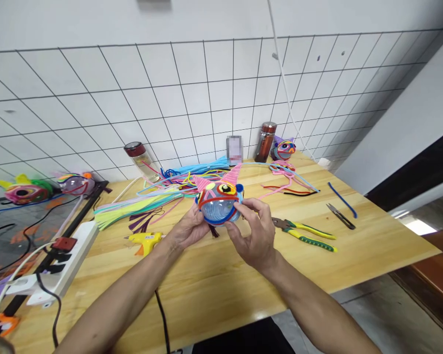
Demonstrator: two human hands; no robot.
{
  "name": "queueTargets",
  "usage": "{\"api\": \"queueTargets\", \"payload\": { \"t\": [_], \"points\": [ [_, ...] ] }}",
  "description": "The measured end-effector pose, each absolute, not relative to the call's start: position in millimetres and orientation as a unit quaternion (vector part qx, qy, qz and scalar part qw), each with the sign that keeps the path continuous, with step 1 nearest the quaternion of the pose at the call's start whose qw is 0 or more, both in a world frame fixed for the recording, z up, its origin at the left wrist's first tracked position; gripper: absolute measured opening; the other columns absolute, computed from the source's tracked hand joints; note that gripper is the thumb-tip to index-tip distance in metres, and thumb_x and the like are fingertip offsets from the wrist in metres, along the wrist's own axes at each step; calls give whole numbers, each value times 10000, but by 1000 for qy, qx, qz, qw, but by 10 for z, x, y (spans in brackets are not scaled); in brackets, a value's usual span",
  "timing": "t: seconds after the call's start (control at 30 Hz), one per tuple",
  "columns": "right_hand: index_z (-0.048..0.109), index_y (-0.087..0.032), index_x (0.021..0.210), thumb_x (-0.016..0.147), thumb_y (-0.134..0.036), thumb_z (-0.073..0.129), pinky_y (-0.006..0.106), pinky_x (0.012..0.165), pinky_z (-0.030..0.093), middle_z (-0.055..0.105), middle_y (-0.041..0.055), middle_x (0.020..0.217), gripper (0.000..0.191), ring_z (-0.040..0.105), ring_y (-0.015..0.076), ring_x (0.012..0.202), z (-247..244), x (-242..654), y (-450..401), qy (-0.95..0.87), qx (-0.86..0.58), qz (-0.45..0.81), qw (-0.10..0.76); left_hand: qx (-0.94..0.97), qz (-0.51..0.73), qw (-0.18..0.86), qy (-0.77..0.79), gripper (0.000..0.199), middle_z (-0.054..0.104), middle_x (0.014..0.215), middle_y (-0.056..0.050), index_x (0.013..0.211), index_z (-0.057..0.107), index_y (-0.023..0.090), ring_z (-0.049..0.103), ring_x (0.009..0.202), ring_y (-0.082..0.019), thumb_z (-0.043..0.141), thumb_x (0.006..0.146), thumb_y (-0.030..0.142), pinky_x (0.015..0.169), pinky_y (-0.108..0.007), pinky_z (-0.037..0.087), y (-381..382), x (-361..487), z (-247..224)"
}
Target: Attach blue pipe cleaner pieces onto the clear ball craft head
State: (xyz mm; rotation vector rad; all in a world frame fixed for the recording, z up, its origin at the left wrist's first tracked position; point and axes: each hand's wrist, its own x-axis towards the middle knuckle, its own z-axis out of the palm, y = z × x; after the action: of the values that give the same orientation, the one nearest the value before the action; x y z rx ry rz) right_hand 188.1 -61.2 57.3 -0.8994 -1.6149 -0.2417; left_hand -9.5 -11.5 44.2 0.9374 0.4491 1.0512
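Between my two hands, a little above the table, is a clear round craft animal head (218, 210) trimmed with pipe cleaners. It has pink pointed ears, a yellow-and-black eye, and red and blue bands round its see-through front. My left hand (186, 230) grips it from the lower left, thumb on its side. The fingers and thumb of my right hand (256, 232) pinch its right edge. A yellow hot glue gun (144, 242) lies left of my left hand. Pliers (306, 233) with green and yellow handles lie right of my right hand.
Bundles of coloured pipe cleaners (133, 205) spread behind my hands. Two lidded bottles, one glass (142, 160) and one brown (266, 142), stand near the tiled wall. Small scissors (340, 216) lie at right. A power strip (66, 263) with cords sits at left, near other finished craft heads (25, 189).
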Motion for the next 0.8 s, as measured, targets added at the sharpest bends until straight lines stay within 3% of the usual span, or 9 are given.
{"api": "queueTargets", "payload": {
  "t": [0.13, 0.3, 0.47, 0.63, 0.7, 0.8],
  "points": [
    [689, -242, 1272, 1022, -389, 670, 478, 892, 619, 686, 129, 1173, 291, 678, 286, 1106, 561, 1902, -547, -669, -412, -6, 618, 421, 519, 707, 233, 718, 693, 1488, -146, 1288, 690, 214, 588, 1479, -374, 1005, 700, 481, 1231, -507, 498, -101, -34, 433],
    [741, -219, 1117, 999, -465, 700, 364, 765, 572, 721, 68, 1029, 276, 684, 217, 918, 498, 1941, -423, -596, -457, 170, 638, 445, 554, 659, 248, 720, 716, 1431, -109, 1316, 651, 242, 667, 1367, -320, 995, 717, 449, 1141, -431, 561, -109, 65, 452],
    [733, -194, 1049, 907, -545, 774, 350, 750, 550, 733, 30, 905, 380, 653, 185, 793, 422, 1946, -297, -524, -457, 295, 655, 456, 560, 626, 294, 719, 744, 1203, -64, 1283, 626, 233, 721, 1081, -235, 987, 709, 471, 880, -305, 584, -123, 93, 414],
    [723, -200, 1016, 848, -514, 787, 314, 645, 487, 678, -15, 793, 362, 569, 152, 672, 431, 1972, -234, -501, -465, 333, 650, 478, 549, 602, 327, 764, 702, 1098, -20, 1229, 571, 235, 603, 780, -115, 1004, 661, 507, 569, -195, 424, -106, 107, 367],
    [714, -207, 1003, 820, -496, 786, 302, 615, 465, 663, -27, 766, 350, 551, 145, 648, 430, 1981, -209, -483, -472, 359, 644, 485, 553, 592, 328, 788, 693, 1126, -22, 1204, 553, 230, 611, 823, -117, 1019, 632, 506, 588, -183, 433, -75, 108, 334],
    [698, -218, 974, 745, -473, 805, 293, 603, 458, 652, -41, 732, 358, 552, 143, 642, 398, 1984, -152, -448, -487, 399, 635, 488, 564, 590, 311, 834, 679, 1264, -50, 1211, 537, 228, 665, 1013, -159, 1046, 592, 461, 777, -207, 533, -10, 103, 275]
  ]
}}
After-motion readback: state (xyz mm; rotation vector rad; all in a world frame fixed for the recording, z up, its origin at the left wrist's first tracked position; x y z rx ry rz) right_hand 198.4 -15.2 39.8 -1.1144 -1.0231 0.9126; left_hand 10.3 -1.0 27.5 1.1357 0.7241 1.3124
